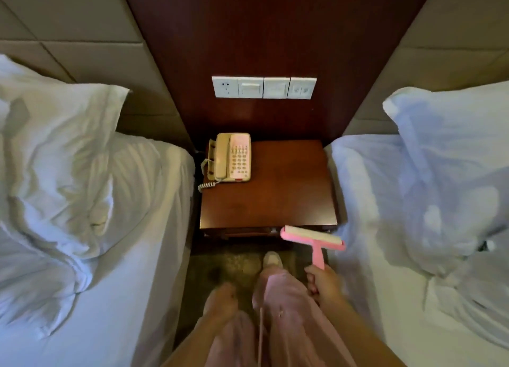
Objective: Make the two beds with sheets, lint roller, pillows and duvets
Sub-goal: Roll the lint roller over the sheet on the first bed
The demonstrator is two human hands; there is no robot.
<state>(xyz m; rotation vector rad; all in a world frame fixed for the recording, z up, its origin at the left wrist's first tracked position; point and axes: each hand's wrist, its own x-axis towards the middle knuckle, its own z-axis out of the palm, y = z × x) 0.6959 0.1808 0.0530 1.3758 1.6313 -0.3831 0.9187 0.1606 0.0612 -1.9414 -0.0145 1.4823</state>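
Between left bed [154,256] and right bed [366,297], our right hand [323,282] has fingers wrapped round the roller [312,235] handle, near the right bed's edge. Our left hand [220,302] is blurred; we cannot tell its fingers. Both beds are sheeted, with rumpled pillows [55,151]; we judge rolling and duvets remain

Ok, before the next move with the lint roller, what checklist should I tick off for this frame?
1. Right hand grips the lint roller by its handle: ok.
2. Lint roller apart from the telephone: ok.
3. Left hand free: cannot tell, blurred.
4. Nightstand has bare top beside the telephone: ok.
5. Left pillow smooth: not ok, creased.
6. Lint roller sheet clean: cannot tell.
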